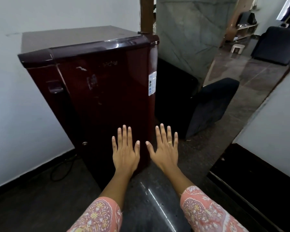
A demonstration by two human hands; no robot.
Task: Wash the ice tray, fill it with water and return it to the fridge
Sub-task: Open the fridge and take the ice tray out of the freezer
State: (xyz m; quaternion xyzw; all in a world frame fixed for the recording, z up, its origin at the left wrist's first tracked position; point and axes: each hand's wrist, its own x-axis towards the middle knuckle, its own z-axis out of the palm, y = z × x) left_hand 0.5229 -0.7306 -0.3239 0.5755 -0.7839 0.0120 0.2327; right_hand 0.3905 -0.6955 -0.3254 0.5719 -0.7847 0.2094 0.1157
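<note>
Your left grip (125, 153) and right grip (164, 152) are stretched out flat, fingers straight and spread, holding nothing, side by side but not touching. Beyond them stands the maroon fridge (107, 84), its door closed, against the white wall (15, 97). A dark chair (213, 104) sits to its right.

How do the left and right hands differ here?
The right hand wears a ring; the left hand is bare. The left hand shows against the fridge door; the right hand lies mostly past its edge, over the floor. Both are flat, fingers spread, holding nothing.
</note>
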